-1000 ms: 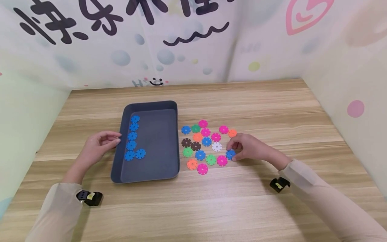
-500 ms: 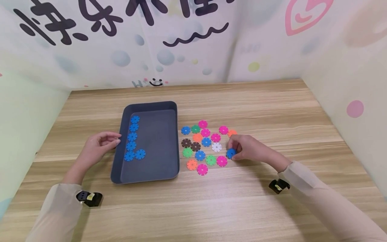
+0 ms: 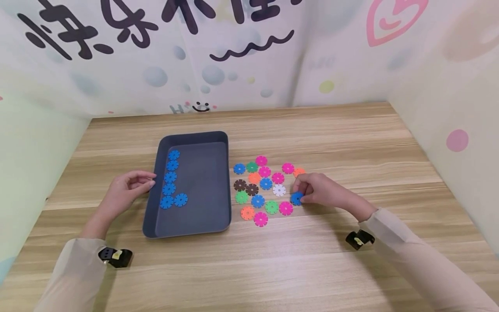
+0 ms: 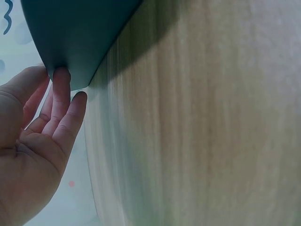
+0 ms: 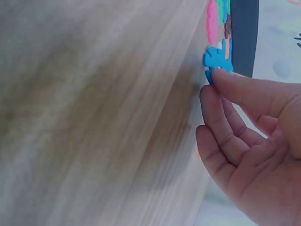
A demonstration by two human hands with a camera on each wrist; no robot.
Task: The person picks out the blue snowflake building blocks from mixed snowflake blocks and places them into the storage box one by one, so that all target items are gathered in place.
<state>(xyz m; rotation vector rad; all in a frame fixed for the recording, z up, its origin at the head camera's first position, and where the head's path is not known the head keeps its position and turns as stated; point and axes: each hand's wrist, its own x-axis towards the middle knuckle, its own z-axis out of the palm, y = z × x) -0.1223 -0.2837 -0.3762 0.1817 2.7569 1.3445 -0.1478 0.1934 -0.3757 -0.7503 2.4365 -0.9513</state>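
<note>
The right hand [image 3: 321,190] pinches a blue disc [image 3: 296,198] at the right edge of the group of discs near the middle of the desk [image 3: 351,143]. The left hand [image 3: 124,190] is relaxed, its fingertips [image 4: 61,75] touching the left wall of the tray [image 3: 224,182].

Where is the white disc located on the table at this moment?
In the head view, the white disc lies on the table right of the tray, among the coloured discs, just left of the right hand, which pinches a blue disc.
</note>
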